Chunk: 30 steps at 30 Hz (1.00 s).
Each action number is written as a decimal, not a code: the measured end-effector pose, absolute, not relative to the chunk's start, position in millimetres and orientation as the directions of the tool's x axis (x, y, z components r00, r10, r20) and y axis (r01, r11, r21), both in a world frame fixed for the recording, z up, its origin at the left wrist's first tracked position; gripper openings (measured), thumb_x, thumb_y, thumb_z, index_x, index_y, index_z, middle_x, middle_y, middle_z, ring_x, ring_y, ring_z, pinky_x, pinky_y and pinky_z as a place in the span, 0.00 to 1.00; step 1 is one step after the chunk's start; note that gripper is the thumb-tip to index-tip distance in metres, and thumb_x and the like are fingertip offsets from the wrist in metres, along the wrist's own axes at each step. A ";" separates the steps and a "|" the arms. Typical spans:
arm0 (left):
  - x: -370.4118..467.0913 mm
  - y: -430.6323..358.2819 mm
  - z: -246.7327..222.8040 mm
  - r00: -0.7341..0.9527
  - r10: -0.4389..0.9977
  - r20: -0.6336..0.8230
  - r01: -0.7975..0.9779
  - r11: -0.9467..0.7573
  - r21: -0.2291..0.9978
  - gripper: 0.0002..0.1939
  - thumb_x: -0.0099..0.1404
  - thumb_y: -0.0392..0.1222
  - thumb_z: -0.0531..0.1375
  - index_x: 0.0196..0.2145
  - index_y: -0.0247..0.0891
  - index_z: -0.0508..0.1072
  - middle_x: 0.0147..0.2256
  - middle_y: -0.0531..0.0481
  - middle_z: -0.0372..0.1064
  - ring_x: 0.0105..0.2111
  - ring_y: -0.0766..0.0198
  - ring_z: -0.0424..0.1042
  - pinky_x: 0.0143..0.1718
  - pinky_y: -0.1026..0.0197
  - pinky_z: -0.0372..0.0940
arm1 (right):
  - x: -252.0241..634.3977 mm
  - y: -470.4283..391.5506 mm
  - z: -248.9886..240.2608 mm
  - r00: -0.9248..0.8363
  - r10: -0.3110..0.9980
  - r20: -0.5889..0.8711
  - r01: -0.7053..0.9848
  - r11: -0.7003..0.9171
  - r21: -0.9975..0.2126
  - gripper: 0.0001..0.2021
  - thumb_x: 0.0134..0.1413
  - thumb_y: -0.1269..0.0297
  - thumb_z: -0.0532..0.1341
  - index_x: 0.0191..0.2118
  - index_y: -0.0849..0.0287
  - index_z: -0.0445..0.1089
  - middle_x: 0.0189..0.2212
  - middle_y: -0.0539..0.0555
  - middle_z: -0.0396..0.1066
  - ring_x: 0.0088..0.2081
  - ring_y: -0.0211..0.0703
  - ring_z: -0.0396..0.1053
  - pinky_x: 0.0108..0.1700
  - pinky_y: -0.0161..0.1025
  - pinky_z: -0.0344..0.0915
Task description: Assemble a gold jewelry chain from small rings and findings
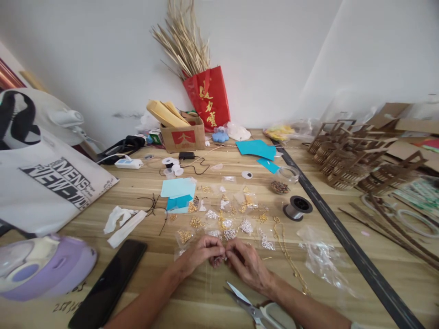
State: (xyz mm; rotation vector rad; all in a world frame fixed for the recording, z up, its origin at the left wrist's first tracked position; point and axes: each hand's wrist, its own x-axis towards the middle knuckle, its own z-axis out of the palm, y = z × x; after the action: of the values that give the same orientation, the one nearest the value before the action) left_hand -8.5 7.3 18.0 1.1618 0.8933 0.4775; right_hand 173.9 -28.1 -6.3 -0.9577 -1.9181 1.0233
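My left hand [206,252] and my right hand [246,264] meet over the table, fingertips pinched together close to each other. Something small sits between them, too small and hidden to name. Just beyond the fingers lie little piles and packets of gold and silver jewelry findings, among them a silver pile [229,233] and a gold pile [196,222]. White-handled scissors [252,308] rest with blades apart below my right hand. A gold chain [291,260] stretches along the table to the right of it.
A black phone [109,283] and a purple-white appliance [51,267] lie at left. A wire spool [297,208] stands right of the piles. Woven baskets [350,169] crowd the far right. At the back are a cardboard box [183,137] and a red bag [209,98].
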 end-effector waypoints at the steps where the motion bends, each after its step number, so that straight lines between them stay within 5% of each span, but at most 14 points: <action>1: -8.3 7.4 17.9 0.576 0.737 -0.353 0.114 0.356 0.928 0.18 0.51 0.53 0.65 0.22 0.32 0.71 0.20 0.52 0.67 0.20 0.68 0.63 0.25 0.64 0.59 | 173.8 -28.3 -7.2 -0.439 0.856 0.273 0.270 0.416 -0.868 0.08 0.65 0.65 0.50 0.35 0.58 0.62 0.25 0.49 0.66 0.25 0.35 0.63 0.29 0.32 0.60; 17: -11.0 6.1 15.1 0.596 0.741 -0.309 0.137 0.286 0.948 0.21 0.56 0.56 0.62 0.25 0.32 0.72 0.21 0.52 0.66 0.22 0.68 0.64 0.25 0.66 0.60 | 172.8 -28.5 -6.2 -0.459 0.832 0.311 0.260 0.461 -0.849 0.07 0.65 0.68 0.50 0.37 0.57 0.63 0.30 0.53 0.71 0.31 0.38 0.69 0.36 0.34 0.65; 30: -13.0 6.8 11.9 0.629 0.724 -0.283 0.102 0.285 0.953 0.20 0.56 0.55 0.63 0.24 0.33 0.71 0.21 0.52 0.66 0.21 0.69 0.64 0.25 0.66 0.61 | 174.0 -27.4 -1.7 -0.478 0.858 0.187 0.231 0.328 -0.916 0.10 0.66 0.60 0.50 0.34 0.58 0.62 0.24 0.48 0.66 0.24 0.34 0.63 0.28 0.31 0.60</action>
State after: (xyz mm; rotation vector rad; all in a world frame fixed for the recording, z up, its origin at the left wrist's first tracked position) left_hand -13.0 6.8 11.9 1.2343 0.8227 0.4857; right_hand 174.0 -27.4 -1.7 -0.9589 -1.9019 1.1541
